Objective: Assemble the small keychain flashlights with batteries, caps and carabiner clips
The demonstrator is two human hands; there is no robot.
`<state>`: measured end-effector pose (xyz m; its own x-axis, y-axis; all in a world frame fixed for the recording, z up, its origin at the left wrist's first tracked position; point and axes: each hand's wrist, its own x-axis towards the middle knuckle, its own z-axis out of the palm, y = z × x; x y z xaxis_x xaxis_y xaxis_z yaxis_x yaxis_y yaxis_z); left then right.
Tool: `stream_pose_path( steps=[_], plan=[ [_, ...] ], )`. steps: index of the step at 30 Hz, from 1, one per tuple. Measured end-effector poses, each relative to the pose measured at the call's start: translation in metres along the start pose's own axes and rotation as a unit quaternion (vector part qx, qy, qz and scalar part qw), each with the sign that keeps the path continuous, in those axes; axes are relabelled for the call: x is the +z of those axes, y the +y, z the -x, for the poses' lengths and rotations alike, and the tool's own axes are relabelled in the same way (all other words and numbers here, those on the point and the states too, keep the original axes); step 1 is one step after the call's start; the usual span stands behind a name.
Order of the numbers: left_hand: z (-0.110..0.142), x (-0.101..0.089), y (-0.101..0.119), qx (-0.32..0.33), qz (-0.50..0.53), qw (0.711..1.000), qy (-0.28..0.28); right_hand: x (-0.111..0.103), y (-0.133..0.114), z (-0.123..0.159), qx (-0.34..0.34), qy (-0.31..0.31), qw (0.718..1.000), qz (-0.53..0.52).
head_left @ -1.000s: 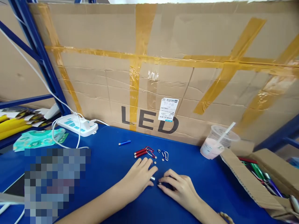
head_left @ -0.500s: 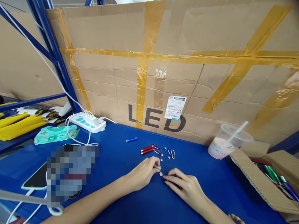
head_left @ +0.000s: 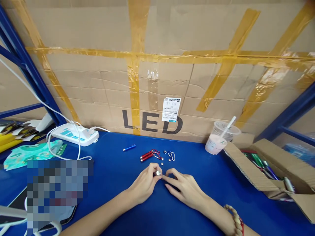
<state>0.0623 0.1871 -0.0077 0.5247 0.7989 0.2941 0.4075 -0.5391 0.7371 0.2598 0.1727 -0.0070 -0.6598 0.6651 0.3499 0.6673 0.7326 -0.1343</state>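
Blue counter sat under both hands; open carton well to the right of the right hand. That hand was part-spread, index tip at the left fingertips, no object visible in it. Left hand pinched a silver tube. Two red tubes lay just beyond it. Changes: silver tube had turned round-end-out; the disc between the hands had left the counter. Probably at or inside the tube, unconfirmed. Other small discs lay beyond the hands.
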Motion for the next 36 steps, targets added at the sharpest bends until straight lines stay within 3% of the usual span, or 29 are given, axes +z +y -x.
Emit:
stream_pose_path(
  steps=[10,20,25,30,33,36],
  plan=[
    [-0.004,-0.002,0.000,-0.030,-0.043,0.998,-0.024,0.003,0.005,-0.001,0.054,-0.012,0.996,-0.064],
    [-0.002,0.000,-0.005,-0.004,-0.092,0.994,-0.051,0.002,0.013,-0.002,0.112,0.000,0.984,-0.138],
    [-0.002,0.001,-0.004,0.008,-0.114,0.992,-0.048,0.007,0.018,-0.002,0.136,0.064,0.964,-0.218],
    [-0.004,-0.001,0.003,0.024,-0.118,0.991,-0.055,0.009,0.017,0.000,0.139,0.194,0.938,-0.253],
    [-0.005,-0.001,0.004,0.046,-0.132,0.989,-0.053,0.008,0.012,0.000,0.121,0.258,0.929,-0.236],
    [-0.004,0.000,0.003,0.066,-0.152,0.984,-0.064,0.006,0.004,0.001,0.076,0.274,0.935,-0.213]
  ],
)
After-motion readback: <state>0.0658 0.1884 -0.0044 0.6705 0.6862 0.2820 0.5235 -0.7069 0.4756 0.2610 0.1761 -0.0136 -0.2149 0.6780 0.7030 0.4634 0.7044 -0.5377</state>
